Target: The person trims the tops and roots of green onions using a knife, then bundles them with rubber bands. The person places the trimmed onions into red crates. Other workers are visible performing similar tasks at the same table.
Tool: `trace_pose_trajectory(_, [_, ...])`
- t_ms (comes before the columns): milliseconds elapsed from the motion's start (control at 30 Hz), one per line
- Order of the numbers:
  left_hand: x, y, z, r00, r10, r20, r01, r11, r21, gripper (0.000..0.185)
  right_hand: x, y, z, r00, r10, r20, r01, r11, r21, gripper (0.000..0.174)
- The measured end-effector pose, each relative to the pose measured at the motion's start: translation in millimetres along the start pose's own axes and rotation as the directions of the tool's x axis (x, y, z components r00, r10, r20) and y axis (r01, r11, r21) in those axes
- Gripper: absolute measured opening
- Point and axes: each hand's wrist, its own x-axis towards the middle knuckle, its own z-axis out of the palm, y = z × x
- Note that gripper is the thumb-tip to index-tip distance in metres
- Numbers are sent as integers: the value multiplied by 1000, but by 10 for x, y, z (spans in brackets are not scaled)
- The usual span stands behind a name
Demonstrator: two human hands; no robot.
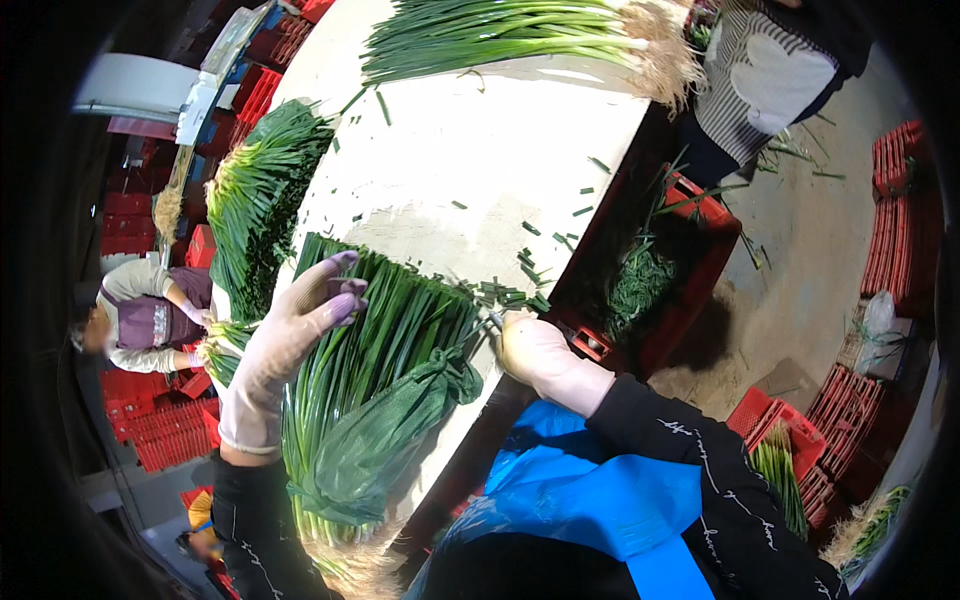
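Observation:
A large bunch of green onions [405,300] lies on the white tabletop [457,217] before me, its leaf ends cut to an even edge. Green plastic wrap [390,442] goes around its lower part, and the pale roots [352,566] point toward me. My left hand [300,315], in a thin glove with purple-stained fingertips, hovers over the leaves with its fingers apart and holds nothing. At the bunch's right corner, my gloved right hand [536,349] grips a metal tool [495,319], probably a knife, mostly hidden by the fist. Short leaf cuttings [510,292] are scattered beside it.
Another onion bunch [510,34] lies across the far end; a wrapped one [262,195] sits at the left. A red crate [694,281] beside the table holds leaf trimmings [641,289]. One co-worker [161,315] handles onions at left; another person [765,82] stands far right.

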Motion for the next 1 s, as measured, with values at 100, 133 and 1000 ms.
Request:
trace_pose_trajectory(100, [-578,-333,-317,991,83,-107,-86,996,-16,62,-4,140,278,954,-169,-246,92,950,-297,19])
trace_pose_trajectory(133, [-699,-474,-439,983,105,-151,-111,993,-32,61,17,257,308,936,-106,-335,20,968,-248,19])
trace_pose_trajectory(1000, [-3443,-4160,-1589,945,-245,-216,141,902,-409,84,-173,-273,1933,942,-77,-327,290,681,673,25])
